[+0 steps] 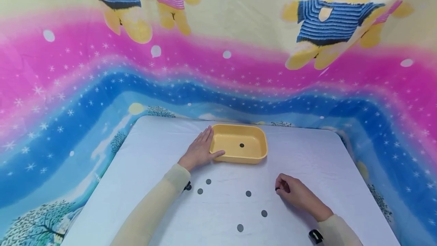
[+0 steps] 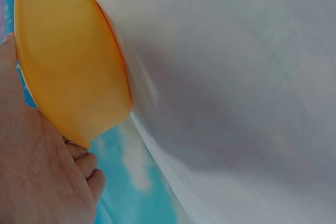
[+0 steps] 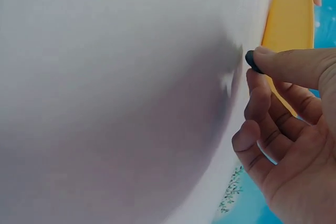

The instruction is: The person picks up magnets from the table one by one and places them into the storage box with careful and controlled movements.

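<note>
A shallow yellow plastic container [image 1: 239,160] with rounded corners stands toward the far edge of the table, with a small dark disc [image 1: 241,145] inside. My left hand [image 1: 198,152] holds the container's left end, thumb over the front rim and fingers along the side; the left wrist view shows the palm against the yellow rim [image 2: 79,141]. To the right and nearer, my right hand [image 1: 295,191] pinches another dark disc [image 3: 253,62] between thumb and index finger, above the table. The other fingers [image 3: 245,137] are loosely bent. Several discs [image 1: 248,193] lie flat on the table.
The table [image 1: 307,155] has a white cover. Two discs [image 1: 200,191] and a third beside the left sleeve [image 1: 175,179] lie on the left. A patterned cloth [image 1: 218,67] with bears and snowflakes hangs around the table's back and sides. A black wrist device [image 1: 315,236] sits by the right sleeve.
</note>
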Demonstrator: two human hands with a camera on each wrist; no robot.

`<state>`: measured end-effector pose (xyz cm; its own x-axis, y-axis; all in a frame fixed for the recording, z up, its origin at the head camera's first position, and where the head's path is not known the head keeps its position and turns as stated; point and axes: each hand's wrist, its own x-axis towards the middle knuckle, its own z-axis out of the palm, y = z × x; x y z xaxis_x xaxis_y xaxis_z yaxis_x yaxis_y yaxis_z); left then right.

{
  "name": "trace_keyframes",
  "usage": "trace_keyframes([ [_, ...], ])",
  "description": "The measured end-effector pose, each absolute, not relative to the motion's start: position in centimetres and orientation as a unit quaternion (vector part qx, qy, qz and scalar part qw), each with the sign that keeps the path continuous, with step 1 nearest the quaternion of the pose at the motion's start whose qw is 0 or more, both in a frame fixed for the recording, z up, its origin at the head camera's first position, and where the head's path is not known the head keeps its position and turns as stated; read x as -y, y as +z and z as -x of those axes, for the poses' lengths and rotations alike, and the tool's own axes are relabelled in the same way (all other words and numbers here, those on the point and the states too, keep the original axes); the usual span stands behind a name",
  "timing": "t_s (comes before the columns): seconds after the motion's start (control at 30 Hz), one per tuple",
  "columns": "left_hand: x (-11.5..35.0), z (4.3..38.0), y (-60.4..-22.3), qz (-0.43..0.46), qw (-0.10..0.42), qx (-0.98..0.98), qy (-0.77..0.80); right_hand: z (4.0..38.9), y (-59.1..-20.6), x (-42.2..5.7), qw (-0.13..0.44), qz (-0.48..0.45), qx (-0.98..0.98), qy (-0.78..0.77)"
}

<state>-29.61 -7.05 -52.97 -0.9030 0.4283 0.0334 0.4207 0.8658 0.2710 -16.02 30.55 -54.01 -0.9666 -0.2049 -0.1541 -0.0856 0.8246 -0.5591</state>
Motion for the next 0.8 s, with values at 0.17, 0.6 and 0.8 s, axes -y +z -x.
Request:
trace_keyframes([
  [0.17, 7.0, 29.6, -52.9, -0.216, 0.021, -0.967, 0.136, 17.2, -53.0, -29.6, 0.107, 0.072, -0.949, -0.288],
  [0.6, 7.1, 29.6, -52.8, -0.217, 0.021, -0.967, 0.132, 21.2, -50.3, -27.8, 0.0, 0.188, -0.927, -0.325],
  [0.8, 7.1, 29.7, -52.8, -0.221, 0.021, -0.967, 0.129, 23.2, -49.8, -27.1, -0.029, 0.199, -0.914, -0.353],
])
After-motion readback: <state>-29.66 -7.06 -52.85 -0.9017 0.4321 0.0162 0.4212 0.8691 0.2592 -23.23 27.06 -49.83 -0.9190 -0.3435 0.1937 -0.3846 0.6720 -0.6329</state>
